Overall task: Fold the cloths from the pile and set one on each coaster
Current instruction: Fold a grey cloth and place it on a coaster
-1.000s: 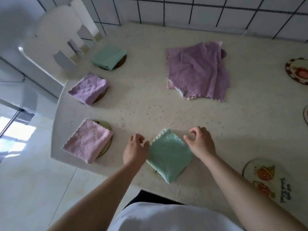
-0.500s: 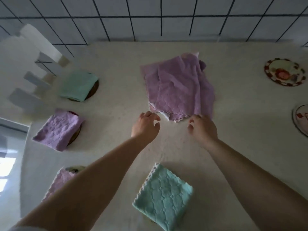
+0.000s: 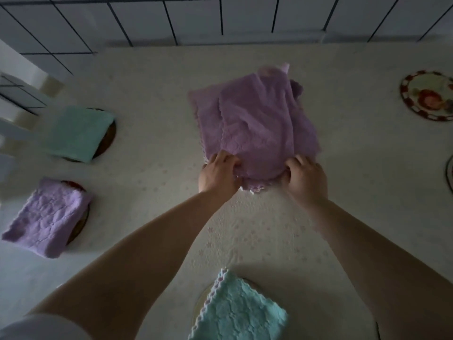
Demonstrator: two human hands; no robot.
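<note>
You are reaching both arms out over the bench [image 3: 152,69], and both of your hands are meeting the near edge of the purple pile of cloths [image 3: 255,119] lying toward the far middle, near the tiled wall [image 3: 171,18]. Your left hand [image 3: 218,176] is gripping the pile's near left corner, its fingers [image 3: 226,159] curling into the fabric. Your right hand [image 3: 306,179] is gripping the near right part of the same edge, its fingers [image 3: 293,164] also curling over the cloth and bunching it. The scalloped pale hem is showing between your two hands, hanging just under the bunched edge.

Folded cloths are already sitting on coasters around you. A mint green cloth [image 3: 76,133] is lying on a dark coaster [image 3: 109,137] at the far left. A lilac folded cloth [image 3: 46,218] is lying nearer on the left, covering most of its coaster [image 3: 78,227]. A turquoise folded cloth [image 3: 235,312] with a scalloped border is sitting closest to you, between your forearms, with only a pale rim of its coaster [image 3: 199,300] peeking out on the left side.

At the far right a patterned coaster [image 3: 426,95] with a red-and-white rim is lying bare, and the edge of another coaster [image 3: 449,173] is just showing at the frame border below it.
</note>
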